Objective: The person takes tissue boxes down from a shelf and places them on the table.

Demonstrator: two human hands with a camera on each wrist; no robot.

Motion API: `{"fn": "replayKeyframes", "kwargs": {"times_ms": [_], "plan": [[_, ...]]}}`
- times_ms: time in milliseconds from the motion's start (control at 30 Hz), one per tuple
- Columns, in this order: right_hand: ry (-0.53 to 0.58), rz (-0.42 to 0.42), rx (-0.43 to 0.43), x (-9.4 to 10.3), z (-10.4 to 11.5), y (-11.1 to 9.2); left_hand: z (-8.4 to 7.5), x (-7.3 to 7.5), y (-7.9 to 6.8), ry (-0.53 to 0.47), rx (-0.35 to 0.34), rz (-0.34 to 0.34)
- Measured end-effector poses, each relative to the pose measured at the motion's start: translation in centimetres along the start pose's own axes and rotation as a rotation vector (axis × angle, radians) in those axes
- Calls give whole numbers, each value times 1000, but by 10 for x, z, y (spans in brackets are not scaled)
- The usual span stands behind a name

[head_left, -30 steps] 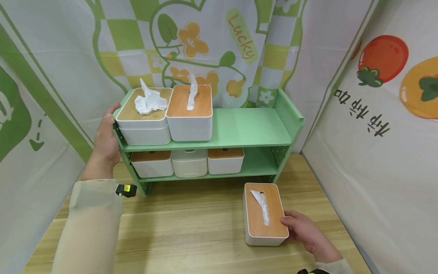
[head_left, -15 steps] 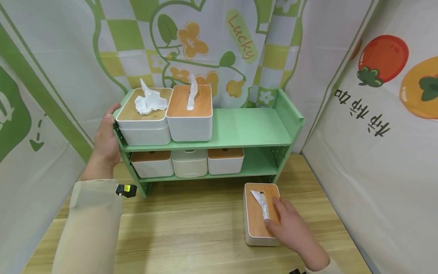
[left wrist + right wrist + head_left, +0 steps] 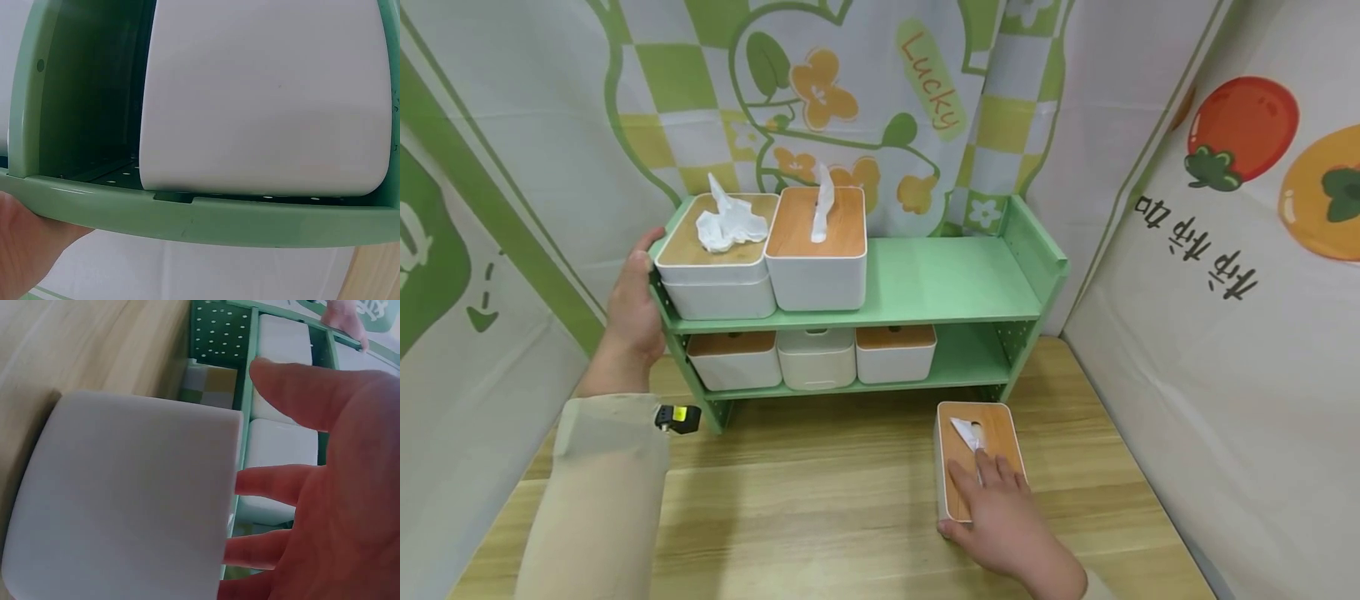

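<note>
My left hand grips the left side of a green two-tier shelf, its fingers hidden behind the panel. In the left wrist view, part of that hand lies against the shelf's green edge. On the table at the lower right stands a tissue box with a wood-look lid and white body; a tissue pokes from its slot. My right hand lies over the near half of this lid with fingers spread. In the right wrist view, its fingers reach over the white box's edge, thumb raised apart.
Two tissue boxes, one with a crumpled tissue and one with an upright tissue, stand on the upper tier's left. Below sit two wood-lidded boxes flanking a cream box. Printed curtains enclose the wooden table.
My right hand has moved from the tissue box's right side onto its lid, then toward its near left corner. The left hand has stayed on the shelf.
</note>
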State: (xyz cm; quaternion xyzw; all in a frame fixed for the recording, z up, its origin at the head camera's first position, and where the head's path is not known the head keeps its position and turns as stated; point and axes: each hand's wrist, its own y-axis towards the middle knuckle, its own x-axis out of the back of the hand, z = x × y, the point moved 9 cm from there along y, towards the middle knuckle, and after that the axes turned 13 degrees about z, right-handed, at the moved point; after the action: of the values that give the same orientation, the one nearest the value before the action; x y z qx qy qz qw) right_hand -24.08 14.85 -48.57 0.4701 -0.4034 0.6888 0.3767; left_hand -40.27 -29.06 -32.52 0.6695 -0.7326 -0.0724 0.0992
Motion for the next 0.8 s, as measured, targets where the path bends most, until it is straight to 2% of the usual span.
{"fn": "replayKeyframes", "kwargs": {"times_ms": [200, 800], "plan": [[31, 1, -18, -5, 0, 1, 1, -1, -2, -29, -11, -2], [63, -32, -52, 1, -10, -1, -2, -1, 1, -1, -25, 0]]}}
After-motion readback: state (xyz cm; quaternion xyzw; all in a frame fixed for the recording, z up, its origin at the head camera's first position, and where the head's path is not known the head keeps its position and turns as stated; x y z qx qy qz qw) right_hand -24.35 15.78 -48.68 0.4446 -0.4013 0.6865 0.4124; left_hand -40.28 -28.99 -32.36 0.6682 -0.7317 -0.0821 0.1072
